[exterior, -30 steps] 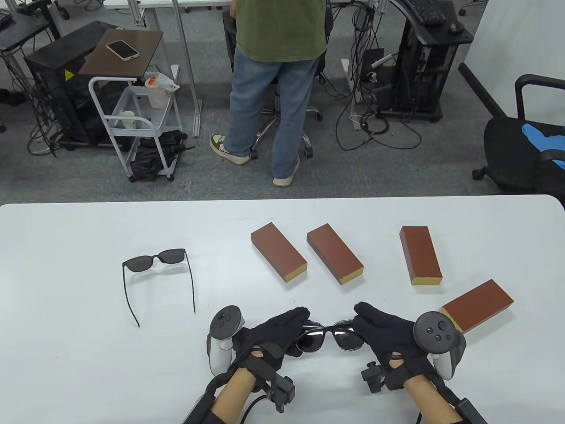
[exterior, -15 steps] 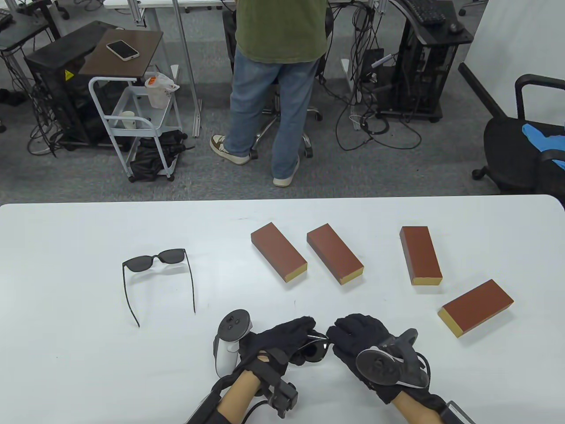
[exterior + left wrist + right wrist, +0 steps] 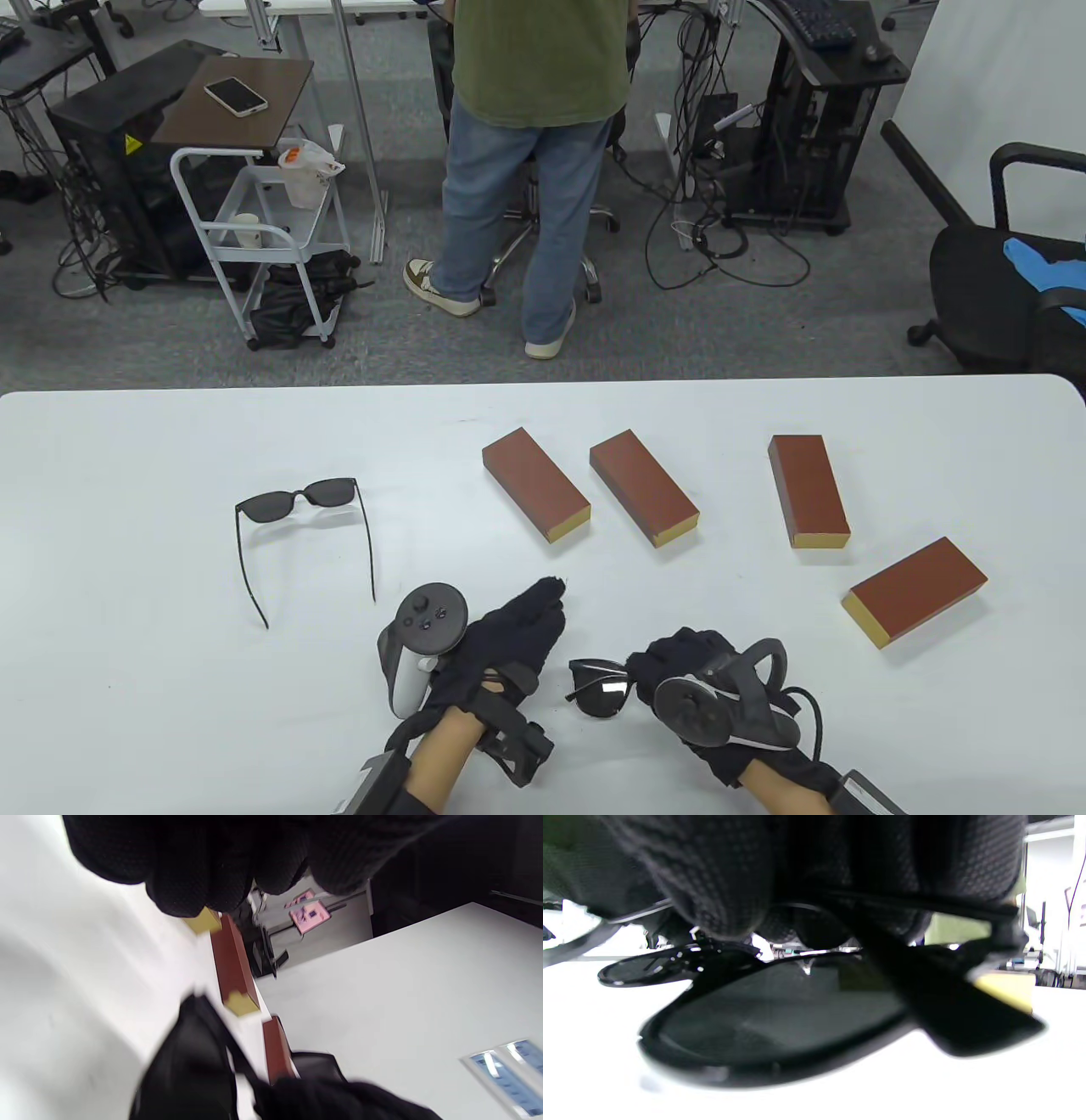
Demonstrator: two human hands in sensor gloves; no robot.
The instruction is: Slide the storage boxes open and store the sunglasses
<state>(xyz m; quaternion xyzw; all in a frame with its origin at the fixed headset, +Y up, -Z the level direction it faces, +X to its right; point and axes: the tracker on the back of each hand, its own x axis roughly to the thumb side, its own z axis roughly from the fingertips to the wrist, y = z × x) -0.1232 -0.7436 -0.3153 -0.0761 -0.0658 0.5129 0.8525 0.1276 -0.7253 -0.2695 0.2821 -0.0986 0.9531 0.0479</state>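
In the table view, a pair of folded black sunglasses (image 3: 598, 686) is held near the front edge of the white table (image 3: 127, 475). The fingers of the right hand (image 3: 704, 688) are curled round one end of it, and one dark lens sticks out to the left. The left hand (image 3: 509, 645) is just beside it, with its fingers straight and nothing held. A second pair, thin-framed sunglasses (image 3: 305, 526), is laid open on the table, well apart to the left. Four brown storage boxes are seen farther back, all closed: the left box (image 3: 534, 484), the middle box (image 3: 643, 486), the right box (image 3: 808, 491) and the near box (image 3: 916, 590). They are long and flat-sided, with a yellow end each. That yellow end is judged to be the drawer to be pushed out.

In the left wrist view, the black knit fingers (image 3: 203, 861) are seen hanging free. The picture is blurred. Brown box sides with yellow ends (image 3: 242, 1003) are seen past them.

In the right wrist view, the shiny dark lens (image 3: 780, 1014) and a folded arm are seen, gripped by gloved fingers (image 3: 721, 882). The sunglasses are judged light, hard and smooth, so they may slip. The lenses may scratch. The frame is best held, not the lens
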